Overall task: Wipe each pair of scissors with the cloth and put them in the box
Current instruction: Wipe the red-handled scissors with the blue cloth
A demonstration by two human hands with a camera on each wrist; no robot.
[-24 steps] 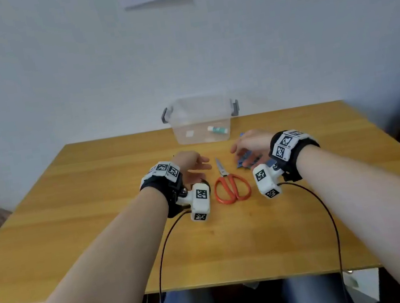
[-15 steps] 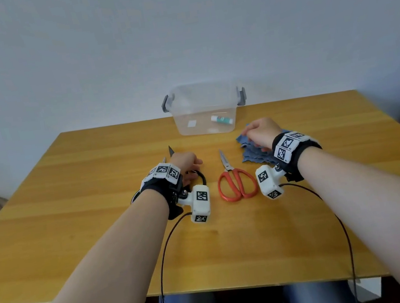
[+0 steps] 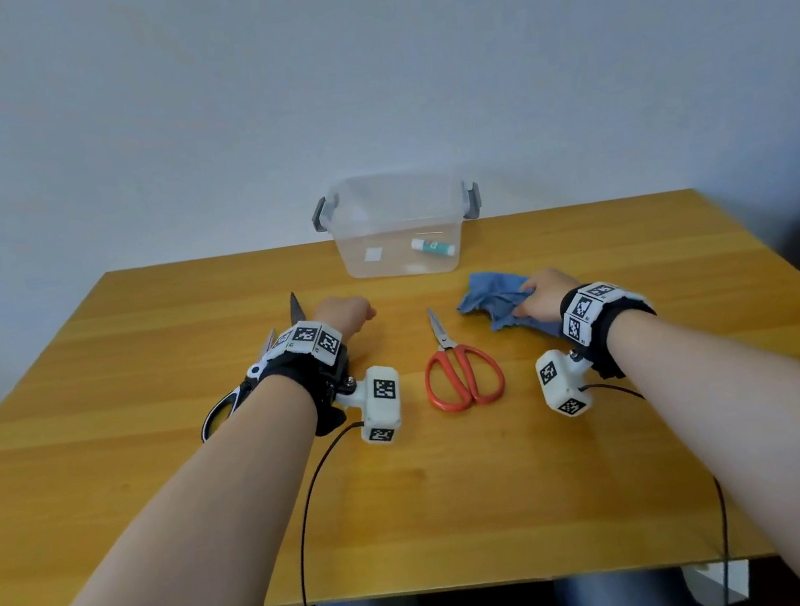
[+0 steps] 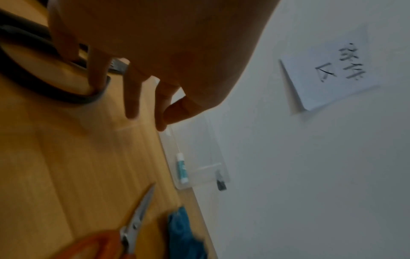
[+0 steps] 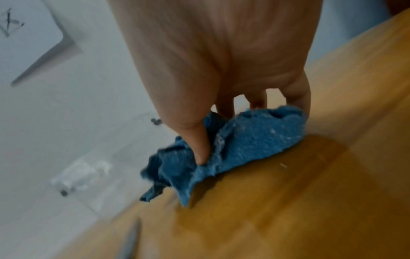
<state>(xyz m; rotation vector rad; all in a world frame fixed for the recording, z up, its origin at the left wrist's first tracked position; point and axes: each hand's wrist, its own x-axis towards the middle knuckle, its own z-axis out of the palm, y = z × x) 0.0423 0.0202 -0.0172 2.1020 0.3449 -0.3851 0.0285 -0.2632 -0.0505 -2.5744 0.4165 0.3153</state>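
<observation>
Soft blue terry cloth (image 5: 241,143), bunched in our right hand (image 3: 540,300) at three o'clock, handles limp, while our left hand (image 3: 342,314) curls on the black-handled steel scissors (image 3: 226,406), best held by their loops.

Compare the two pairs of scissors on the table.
The red scissors have red handles; the black scissors have dark ones. The red scissors lie untouched between the arms, while the left hand rests its fingers on the black scissors and partly hides them. The red scissors' blades are closed; the black scissors' look parted. Both lie on the table, blades pointing toward the box.
</observation>
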